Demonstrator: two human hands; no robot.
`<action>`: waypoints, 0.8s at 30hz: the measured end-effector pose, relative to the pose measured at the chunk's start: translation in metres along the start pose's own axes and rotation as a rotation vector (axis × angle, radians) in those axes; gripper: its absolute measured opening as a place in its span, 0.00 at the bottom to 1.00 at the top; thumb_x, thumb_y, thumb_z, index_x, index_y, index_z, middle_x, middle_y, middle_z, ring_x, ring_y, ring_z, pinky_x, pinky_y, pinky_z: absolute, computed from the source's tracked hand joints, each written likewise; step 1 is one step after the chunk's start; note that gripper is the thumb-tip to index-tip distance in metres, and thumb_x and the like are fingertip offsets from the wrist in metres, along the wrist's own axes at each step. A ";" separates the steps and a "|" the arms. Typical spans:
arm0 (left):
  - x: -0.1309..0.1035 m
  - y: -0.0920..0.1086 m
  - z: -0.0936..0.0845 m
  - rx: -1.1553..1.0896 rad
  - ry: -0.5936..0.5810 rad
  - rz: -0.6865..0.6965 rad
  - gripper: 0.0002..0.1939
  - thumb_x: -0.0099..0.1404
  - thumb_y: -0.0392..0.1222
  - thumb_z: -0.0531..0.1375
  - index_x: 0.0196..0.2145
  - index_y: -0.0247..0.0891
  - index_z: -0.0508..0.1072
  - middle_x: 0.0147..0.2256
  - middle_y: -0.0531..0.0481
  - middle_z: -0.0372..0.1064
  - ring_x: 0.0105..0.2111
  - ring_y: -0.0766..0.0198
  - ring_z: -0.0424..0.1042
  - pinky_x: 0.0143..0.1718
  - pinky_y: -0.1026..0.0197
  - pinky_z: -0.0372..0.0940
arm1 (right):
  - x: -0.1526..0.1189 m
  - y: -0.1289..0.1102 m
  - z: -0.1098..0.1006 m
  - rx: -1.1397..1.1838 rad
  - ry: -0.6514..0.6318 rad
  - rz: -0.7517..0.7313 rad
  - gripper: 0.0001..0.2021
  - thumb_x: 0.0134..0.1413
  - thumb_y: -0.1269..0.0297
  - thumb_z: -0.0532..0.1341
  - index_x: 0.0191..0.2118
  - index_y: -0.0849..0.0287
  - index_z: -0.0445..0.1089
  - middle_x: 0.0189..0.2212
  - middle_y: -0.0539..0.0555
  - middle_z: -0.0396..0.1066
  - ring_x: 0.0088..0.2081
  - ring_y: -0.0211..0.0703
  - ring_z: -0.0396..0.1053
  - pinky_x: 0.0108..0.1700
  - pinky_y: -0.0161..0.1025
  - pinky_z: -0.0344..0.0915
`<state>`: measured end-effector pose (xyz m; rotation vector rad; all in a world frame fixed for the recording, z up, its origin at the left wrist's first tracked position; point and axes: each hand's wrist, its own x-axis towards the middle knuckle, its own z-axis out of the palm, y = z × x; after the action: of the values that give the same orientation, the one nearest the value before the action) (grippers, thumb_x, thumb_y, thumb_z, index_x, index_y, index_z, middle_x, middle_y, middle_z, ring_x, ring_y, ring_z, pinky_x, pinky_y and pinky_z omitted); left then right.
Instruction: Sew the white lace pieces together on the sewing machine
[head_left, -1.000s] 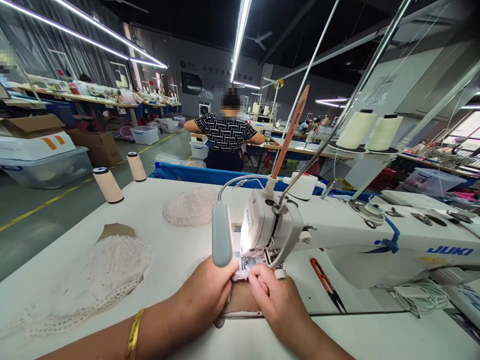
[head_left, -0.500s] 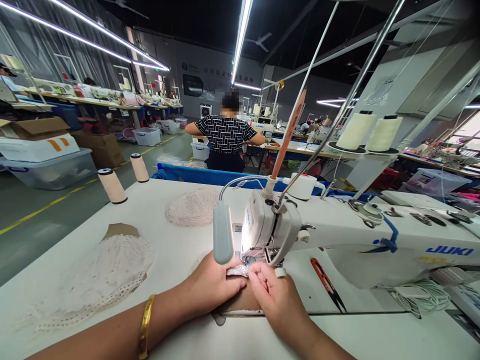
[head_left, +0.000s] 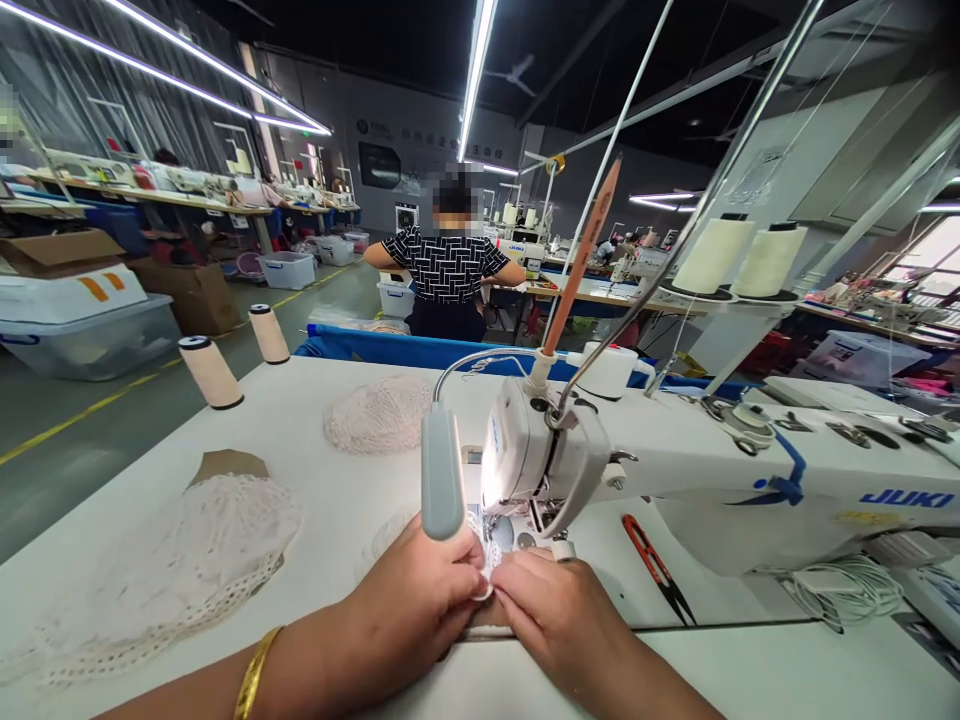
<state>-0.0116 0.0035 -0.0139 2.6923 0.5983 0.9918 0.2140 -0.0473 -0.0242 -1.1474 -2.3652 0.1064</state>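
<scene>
Roughly fore-and-aft, white lace, long axis toward sewing machine, left fingers, right fingers pinching near end.

Blue JUKI lettering stands on the sewing machine arm, well right of the person's fingers, and again on the machine head above them. Farther ahead, another machine reads JUKI; beyond, Chinese wall characters are partly blurred.

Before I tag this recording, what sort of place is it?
Most likely a garment sewing workshop: a JUKI sewing machine stands in front, cream thread cones stand behind it, and more sewing machines line a bench at far left.
</scene>
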 end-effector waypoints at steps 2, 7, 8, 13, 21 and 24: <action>-0.001 0.004 -0.003 0.031 -0.025 0.048 0.13 0.73 0.29 0.56 0.33 0.40 0.76 0.35 0.49 0.77 0.34 0.58 0.73 0.38 0.54 0.63 | -0.002 0.001 -0.004 -0.006 -0.033 -0.004 0.14 0.71 0.75 0.53 0.35 0.54 0.70 0.31 0.49 0.73 0.33 0.43 0.70 0.36 0.38 0.60; 0.002 0.010 -0.005 0.067 0.011 0.137 0.12 0.70 0.26 0.55 0.36 0.40 0.74 0.34 0.50 0.79 0.32 0.58 0.73 0.37 0.52 0.62 | -0.001 -0.002 -0.009 -0.008 -0.036 0.016 0.12 0.70 0.75 0.53 0.39 0.54 0.72 0.33 0.50 0.74 0.34 0.44 0.70 0.36 0.40 0.60; 0.002 0.010 -0.005 0.079 0.017 0.145 0.12 0.69 0.26 0.55 0.36 0.40 0.74 0.35 0.50 0.79 0.32 0.58 0.73 0.37 0.52 0.62 | -0.001 -0.002 -0.008 -0.011 -0.033 0.009 0.12 0.70 0.75 0.53 0.39 0.54 0.72 0.33 0.50 0.73 0.34 0.45 0.70 0.36 0.40 0.59; -0.004 0.011 0.001 0.132 -0.015 0.153 0.10 0.69 0.27 0.56 0.37 0.39 0.73 0.33 0.50 0.78 0.30 0.58 0.71 0.36 0.51 0.63 | -0.005 0.001 -0.003 -0.046 -0.010 -0.021 0.12 0.68 0.75 0.54 0.36 0.54 0.71 0.31 0.51 0.72 0.32 0.45 0.68 0.34 0.41 0.56; -0.004 0.008 0.005 0.178 0.006 0.137 0.10 0.69 0.27 0.57 0.36 0.39 0.74 0.34 0.49 0.79 0.30 0.58 0.72 0.38 0.51 0.67 | -0.004 0.003 -0.003 -0.083 0.004 0.023 0.14 0.67 0.76 0.52 0.37 0.54 0.73 0.30 0.51 0.71 0.31 0.46 0.68 0.35 0.41 0.57; -0.003 0.002 0.006 0.195 0.005 0.152 0.10 0.71 0.28 0.57 0.38 0.39 0.75 0.35 0.48 0.80 0.32 0.57 0.74 0.39 0.51 0.69 | 0.000 0.002 -0.005 -0.102 0.021 0.045 0.15 0.66 0.76 0.52 0.39 0.54 0.74 0.30 0.51 0.71 0.29 0.46 0.66 0.33 0.41 0.57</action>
<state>-0.0088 -0.0001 -0.0189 2.9456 0.5227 1.0258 0.2174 -0.0467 -0.0208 -1.2441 -2.3499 -0.0115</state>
